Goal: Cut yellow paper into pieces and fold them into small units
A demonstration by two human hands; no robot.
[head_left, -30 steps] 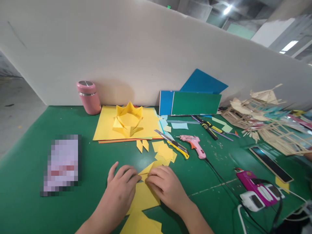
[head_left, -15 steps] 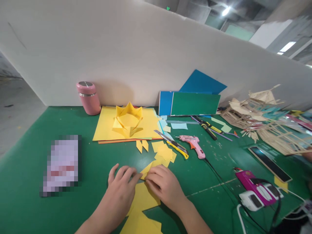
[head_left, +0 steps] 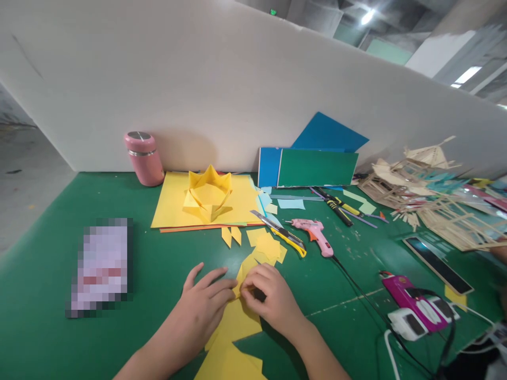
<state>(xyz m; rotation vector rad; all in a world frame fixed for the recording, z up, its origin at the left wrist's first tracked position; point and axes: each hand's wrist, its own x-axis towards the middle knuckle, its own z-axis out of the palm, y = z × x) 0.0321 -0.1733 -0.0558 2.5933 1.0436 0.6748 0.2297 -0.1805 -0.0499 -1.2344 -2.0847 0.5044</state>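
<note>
A yellow sheet of paper (head_left: 233, 324) lies on the green table (head_left: 51, 338) right in front of me. My left hand (head_left: 206, 306) rests flat on its left part, fingers stretched toward the fold. My right hand (head_left: 269, 295) pinches the paper's far corner, fingers curled over the fold. Just beyond the hands lie small yellow paper scraps (head_left: 267, 247). Further back a folded yellow paper crown (head_left: 208, 195) sits on a stack of yellow sheets (head_left: 170, 206).
A pink flask (head_left: 143, 157) stands at the back left by the white partition. A yellow utility knife (head_left: 282, 235) and pink glue gun (head_left: 315, 235) lie centre right. Blue and green card (head_left: 317, 166) leans on the wall. Wooden stick models (head_left: 443, 200) and a power strip (head_left: 420, 311) fill the right.
Both hands have shifted slightly right and forward over the yellow sheet. The right hand's fingers have curled tighter on the corner, lifting it off the table.
</note>
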